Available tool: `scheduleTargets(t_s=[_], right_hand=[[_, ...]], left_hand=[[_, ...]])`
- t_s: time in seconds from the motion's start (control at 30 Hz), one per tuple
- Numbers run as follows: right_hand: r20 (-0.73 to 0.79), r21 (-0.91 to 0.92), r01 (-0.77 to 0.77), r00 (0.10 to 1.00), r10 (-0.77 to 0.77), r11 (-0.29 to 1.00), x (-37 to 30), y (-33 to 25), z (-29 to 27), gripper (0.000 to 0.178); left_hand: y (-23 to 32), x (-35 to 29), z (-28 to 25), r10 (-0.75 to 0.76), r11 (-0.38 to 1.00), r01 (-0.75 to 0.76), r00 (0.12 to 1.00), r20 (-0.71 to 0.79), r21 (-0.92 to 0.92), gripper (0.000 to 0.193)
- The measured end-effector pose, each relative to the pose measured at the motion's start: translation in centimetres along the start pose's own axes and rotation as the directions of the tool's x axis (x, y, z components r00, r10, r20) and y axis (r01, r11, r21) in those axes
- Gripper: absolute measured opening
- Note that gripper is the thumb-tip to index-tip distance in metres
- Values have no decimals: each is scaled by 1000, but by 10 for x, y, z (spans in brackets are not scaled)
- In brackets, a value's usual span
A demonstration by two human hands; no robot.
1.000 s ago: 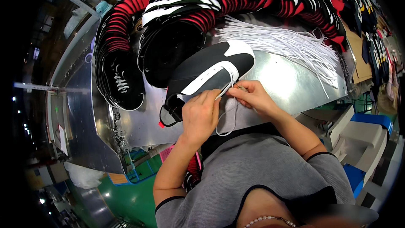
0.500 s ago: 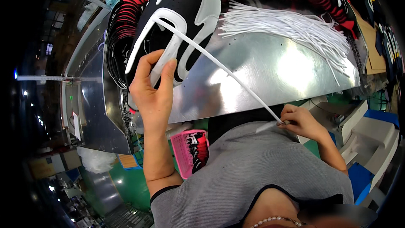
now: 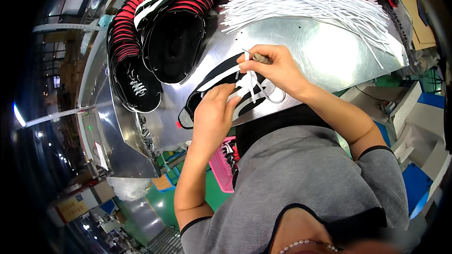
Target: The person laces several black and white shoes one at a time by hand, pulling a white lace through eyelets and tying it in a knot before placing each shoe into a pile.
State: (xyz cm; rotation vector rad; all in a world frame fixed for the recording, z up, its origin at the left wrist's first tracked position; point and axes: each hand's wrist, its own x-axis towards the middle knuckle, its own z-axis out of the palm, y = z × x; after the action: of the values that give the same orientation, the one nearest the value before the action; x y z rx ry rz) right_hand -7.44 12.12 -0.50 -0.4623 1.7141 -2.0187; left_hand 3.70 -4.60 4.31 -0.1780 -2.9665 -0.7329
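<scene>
A black and white shoe upper (image 3: pixel 218 76) lies slanted on the metal table near its front edge. My left hand (image 3: pixel 213 114) is closed on it, thumb and fingers gripping beside the lacing area. Above the other end of the upper, my right hand (image 3: pixel 282 70) pinches a thin hooked tool (image 3: pixel 262 59) with a short worn handle. A white shoelace (image 3: pixel 278 98) runs from the eyelets in a loose loop, and part of it passes up by the right fingertips. Whether those fingers also grip the lace is hard to make out.
A pile of white laces (image 3: pixel 301 7) lies at the table's far side. Nested black and red uppers (image 3: pixel 176 42) stand at the far left, one laced upper (image 3: pixel 136 87) beside them. A pink basket (image 3: pixel 219 171) sits below the table edge; pale boxes (image 3: pixel 407 136) are at right.
The upper has come down from its raised place at the left onto the table. My right hand has moved from beside my waist up to the upper, and the stretched lace now hangs in loops.
</scene>
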Motion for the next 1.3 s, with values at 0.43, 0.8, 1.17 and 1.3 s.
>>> scheduleTargets(t_s=[0.43,0.8,1.17,1.3], right_hand=[[-57,-310,-25,998,8,950,-4,13,-19,30],[147,-397,-130,968,202,909,-39,6,-27,18],[130,-375,-189,959,253,908,-39,-3,-28,18],[137,-449,-181,954,267,875,-34,2,-24,19]], left_hand=[[-6,40,27,-256,964,261,963,85,-57,18],[-10,46,30,-232,966,239,970,72,-99,15],[-9,45,32,-220,967,225,974,50,-124,15],[-10,45,31,-225,958,239,969,98,-158,12]])
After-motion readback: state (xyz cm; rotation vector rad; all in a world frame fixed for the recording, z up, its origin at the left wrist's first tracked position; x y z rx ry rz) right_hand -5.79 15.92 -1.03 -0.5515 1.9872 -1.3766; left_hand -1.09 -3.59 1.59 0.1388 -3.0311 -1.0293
